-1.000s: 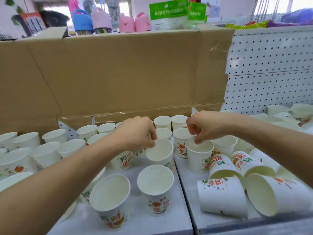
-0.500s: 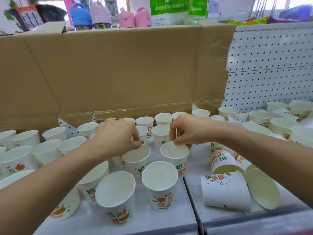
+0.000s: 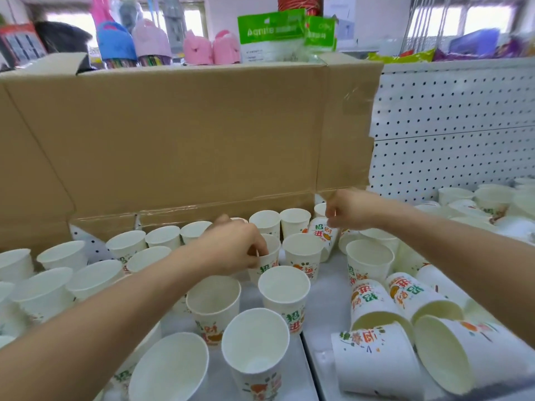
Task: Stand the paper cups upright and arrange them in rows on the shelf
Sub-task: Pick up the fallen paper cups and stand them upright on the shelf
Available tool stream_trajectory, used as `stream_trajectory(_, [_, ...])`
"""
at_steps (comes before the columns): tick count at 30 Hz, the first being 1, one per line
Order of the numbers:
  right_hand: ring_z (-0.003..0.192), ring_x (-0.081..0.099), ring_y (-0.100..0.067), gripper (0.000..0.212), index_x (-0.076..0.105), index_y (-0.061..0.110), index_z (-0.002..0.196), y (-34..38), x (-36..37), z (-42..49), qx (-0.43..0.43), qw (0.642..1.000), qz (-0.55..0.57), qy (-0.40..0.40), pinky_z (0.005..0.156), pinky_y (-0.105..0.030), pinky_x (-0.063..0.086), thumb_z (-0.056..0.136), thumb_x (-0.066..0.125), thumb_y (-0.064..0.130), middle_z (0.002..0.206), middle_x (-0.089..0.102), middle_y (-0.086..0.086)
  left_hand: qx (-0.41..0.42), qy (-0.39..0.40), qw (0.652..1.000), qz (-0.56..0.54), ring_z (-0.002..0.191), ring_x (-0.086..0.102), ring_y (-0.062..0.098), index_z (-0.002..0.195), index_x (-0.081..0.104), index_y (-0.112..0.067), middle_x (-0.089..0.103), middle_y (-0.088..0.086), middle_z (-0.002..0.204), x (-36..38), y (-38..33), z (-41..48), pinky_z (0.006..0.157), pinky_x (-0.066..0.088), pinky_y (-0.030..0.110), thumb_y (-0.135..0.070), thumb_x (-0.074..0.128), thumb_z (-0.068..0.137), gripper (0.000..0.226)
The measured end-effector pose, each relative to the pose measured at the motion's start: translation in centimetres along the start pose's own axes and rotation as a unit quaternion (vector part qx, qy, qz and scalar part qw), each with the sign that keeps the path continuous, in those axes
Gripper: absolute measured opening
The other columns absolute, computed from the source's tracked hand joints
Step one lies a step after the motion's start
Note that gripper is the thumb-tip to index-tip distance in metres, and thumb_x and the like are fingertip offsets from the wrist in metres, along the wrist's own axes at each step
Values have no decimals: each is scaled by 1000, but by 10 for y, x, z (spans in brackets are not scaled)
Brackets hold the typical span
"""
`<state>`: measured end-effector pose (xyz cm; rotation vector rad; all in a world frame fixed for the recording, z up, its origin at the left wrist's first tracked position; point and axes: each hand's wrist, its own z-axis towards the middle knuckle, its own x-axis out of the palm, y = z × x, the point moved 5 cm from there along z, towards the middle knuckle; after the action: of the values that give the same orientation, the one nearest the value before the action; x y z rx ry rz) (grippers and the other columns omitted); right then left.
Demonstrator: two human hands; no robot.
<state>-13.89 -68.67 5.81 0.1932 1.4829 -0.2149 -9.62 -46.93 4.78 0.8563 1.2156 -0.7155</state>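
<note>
Many white paper cups with red and green print cover the white shelf [image 3: 327,287]. My left hand [image 3: 234,248] pinches the rim of an upright cup [image 3: 267,261] in the middle of the shelf. My right hand [image 3: 350,209] grips the bottom of a tilted cup [image 3: 322,235] lifted near the back row. Upright cups [image 3: 282,287] stand in front of my hands. Several cups [image 3: 373,305] lie on their sides at the front right.
A flattened cardboard box [image 3: 188,134] stands against the back of the shelf. White pegboard [image 3: 451,134] rises at the right. More upright cups [image 3: 60,256] crowd the left, and cups [image 3: 489,198] fill the far right. Goods sit on top behind the cardboard.
My left hand moved its cup back and to the right among the standing cups. My right hand let go of the cup it set down and took up a tilted cup farther back.
</note>
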Motion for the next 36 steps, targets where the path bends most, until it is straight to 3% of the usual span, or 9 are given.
stream_trajectory(3, [70, 62, -15, 31, 66, 13, 94, -5, 12, 12, 46, 998, 5, 31, 61, -29, 47, 91, 58, 42, 81, 66, 1, -13, 3, 999, 33, 91, 55, 9, 99, 69, -35, 69, -14, 95, -2, 7, -2, 90, 30, 32, -30, 59, 87, 16])
stream_trajectory(5, [64, 57, -11, 32, 59, 17, 81, -5, 13, 16, 49, 998, 16, 31, 58, -27, 45, 90, 58, 48, 74, 61, 5, -27, 6, 998, 52, 95, 57, 8, 105, 67, -37, 69, -16, 99, -4, 11, -5, 87, 28, 30, -36, 58, 88, 19])
stream_trajectory(9, [60, 54, -10, 40, 48, 22, 66, -2, 8, 16, 55, 998, -7, 14, 54, -25, 41, 84, 64, 53, 66, 56, 7, -18, -73, 997, 0, 106, 56, 6, 117, 62, -36, 65, -19, 109, -18, 4, 1, 93, 28, 31, -45, 50, 94, 28])
stream_trajectory(14, [80, 60, -12, 44, 59, 23, 103, 6, 7, 13, 34, 999, 1, 1, 59, -26, 45, 77, 70, 57, 94, 63, 7, 68, -29, 994, -79, 112, 47, 2, 115, 67, -38, 65, -21, 114, -11, -27, 24, 98, 28, 32, -45, 58, 91, 26])
stream_trajectory(18, [68, 52, -8, 53, 59, 17, 118, 9, 13, 12, 41, 998, 30, 32, 56, -27, 41, 80, 69, 52, 81, 54, 10, 74, -10, 995, -60, 82, 49, -1, 102, 72, -34, 70, -21, 99, -3, -24, 31, 100, 28, 34, -38, 61, 91, 16])
stream_trajectory(20, [67, 53, -10, 57, 55, 12, 124, 11, 14, 12, 46, 995, 68, 48, 55, -25, 42, 82, 70, 46, 86, 54, 7, 67, -14, 997, -44, 76, 47, -1, 99, 72, -33, 71, -20, 95, -2, -17, 29, 97, 29, 32, -37, 62, 90, 15])
stream_trajectory(26, [60, 53, -11, 16, 67, 7, 90, 17, 5, 6, -7, 984, 175, 24, 49, -22, 40, 87, 68, 23, 76, 64, 2, 36, -22, 999, -19, 95, 56, 4, 103, 71, -34, 70, -21, 99, -3, -3, 21, 96, 29, 31, -37, 60, 92, 16])
stream_trajectory(30, [60, 51, -7, 16, 61, 20, 71, 31, -4, -11, -77, 992, 93, -25, 53, -25, 39, 84, 69, 22, 69, 59, 8, 27, -22, 999, -23, 94, 57, 5, 103, 70, -35, 70, -20, 98, -3, -2, 20, 95, 30, 31, -38, 60, 91, 16])
stream_trajectory(36, [69, 55, -7, 7, 69, 24, 83, 40, -5, -34, -87, 995, 52, -8, 58, -25, 44, 83, 72, 30, 75, 59, 12, 14, -32, 998, -44, 100, 58, 7, 119, 63, -35, 67, -20, 105, -15, -6, 11, 93, 35, 30, -44, 56, 93, 28])
